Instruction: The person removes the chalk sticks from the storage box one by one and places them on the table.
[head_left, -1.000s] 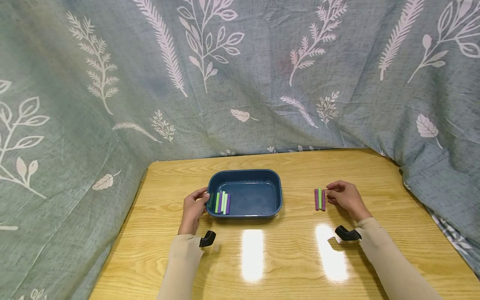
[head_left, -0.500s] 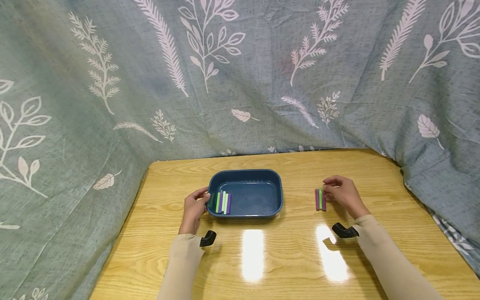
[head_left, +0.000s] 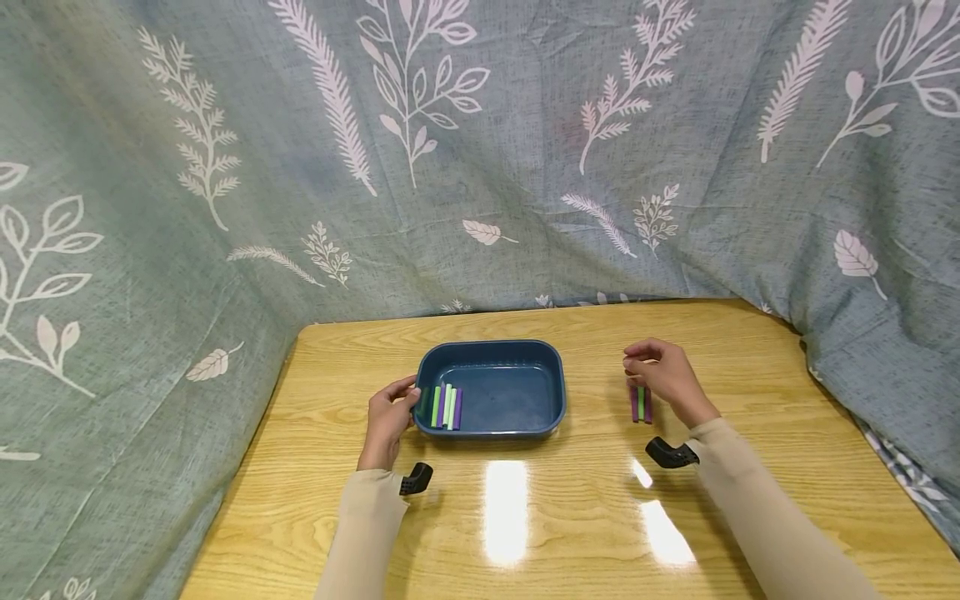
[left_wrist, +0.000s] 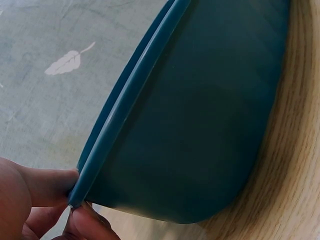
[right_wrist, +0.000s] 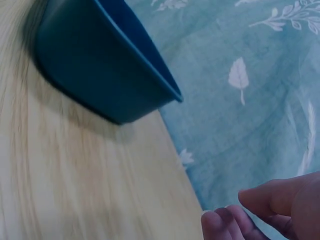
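A dark blue rectangular plastic tub (head_left: 498,433) stands on the wooden table. My left hand (head_left: 388,421) pinches its left rim; in the left wrist view the thumb (left_wrist: 52,185) lies on one side of the rim, fingers on the other. Several short green and purple sticks (head_left: 447,407), like chalk, lie side by side at the tub's left end. My right hand (head_left: 664,377) hovers over another row, purple, green and purple sticks (head_left: 641,407), covering their far ends. Its thumb (right_wrist: 270,197) and loosely bent fingers are apart in the right wrist view, with nothing visible between them.
The wooden table (head_left: 585,517) ends at a grey-green curtain (head_left: 480,167) with white leaf prints, hanging behind and along the sides. A black bracket (head_left: 417,478) sticks out at the left wrist, another black bracket (head_left: 671,453) at the right.
My right hand has moved left and slightly away from me, from beside the three-stick row to over its far ends. The left hand, tub and sticks have stayed put.
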